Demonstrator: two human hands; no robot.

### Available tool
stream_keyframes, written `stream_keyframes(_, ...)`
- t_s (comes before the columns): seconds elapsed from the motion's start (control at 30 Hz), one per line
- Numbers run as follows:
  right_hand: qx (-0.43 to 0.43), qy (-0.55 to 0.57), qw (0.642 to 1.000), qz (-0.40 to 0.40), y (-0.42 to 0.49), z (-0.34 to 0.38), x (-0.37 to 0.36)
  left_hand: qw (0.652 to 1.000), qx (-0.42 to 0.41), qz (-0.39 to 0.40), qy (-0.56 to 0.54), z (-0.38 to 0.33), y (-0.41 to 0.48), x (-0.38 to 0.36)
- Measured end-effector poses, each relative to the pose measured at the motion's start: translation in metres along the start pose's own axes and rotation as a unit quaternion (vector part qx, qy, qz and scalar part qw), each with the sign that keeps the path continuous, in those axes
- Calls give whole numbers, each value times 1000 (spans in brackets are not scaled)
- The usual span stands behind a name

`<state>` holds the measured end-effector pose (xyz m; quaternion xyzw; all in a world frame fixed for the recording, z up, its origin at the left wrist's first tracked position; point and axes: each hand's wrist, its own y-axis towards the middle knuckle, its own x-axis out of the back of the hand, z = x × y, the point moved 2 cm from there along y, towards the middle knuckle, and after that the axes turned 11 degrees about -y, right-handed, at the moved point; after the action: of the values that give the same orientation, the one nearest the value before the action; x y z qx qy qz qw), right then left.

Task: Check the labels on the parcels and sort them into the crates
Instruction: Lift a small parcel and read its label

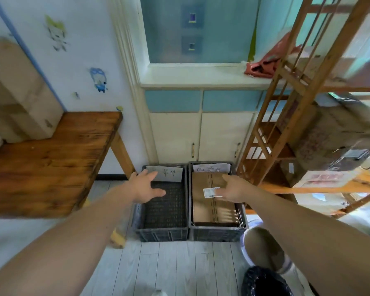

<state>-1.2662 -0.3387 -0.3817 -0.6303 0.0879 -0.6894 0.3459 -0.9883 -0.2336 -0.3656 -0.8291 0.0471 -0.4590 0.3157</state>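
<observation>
1. Two black crates are set side by side on the floor. The right crate (218, 235) holds a cardboard parcel (205, 208), long axis running near-to-far.
2. The right hand (233, 189) is spread open w/ nothing gripped, over the parcel's right edge, fingertips at its white label (209, 192). Contact can't be told. The parcel lies under & just left of it.
3. The left hand (146, 185) is spread open over the far-left corner of the left crate (161, 233), nothing held. It is judged farther from the parcel.

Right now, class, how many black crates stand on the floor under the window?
2. The left crate stands by the leg of the wooden table, no parcel showing inside; the right crate stands against it, holding a cardboard parcel. None seems hidden.
</observation>
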Motion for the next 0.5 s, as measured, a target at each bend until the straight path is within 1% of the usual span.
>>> stream_keyframes(0.13,20,-1,1000,-15,-15,19,12,1000,3,-24,-1,6,-36,21)
stream_keyframes(0.23,25,-26,999,-40,-29,43,29,999,-1,-52,-7,13,-58,36)
stream_keyframes(0.33,46,-32,996,-67,-39,77,43,997,12,-79,-26,30,-83,60)
stream_keyframes(0.43,74,-16,994,-85,-44,121,56,991,41,-109,-59,61,-105,93)
stream_keyframes(0.5,92,-28,990,-104,-46,155,64,987,51,-134,-71,84,-120,117)
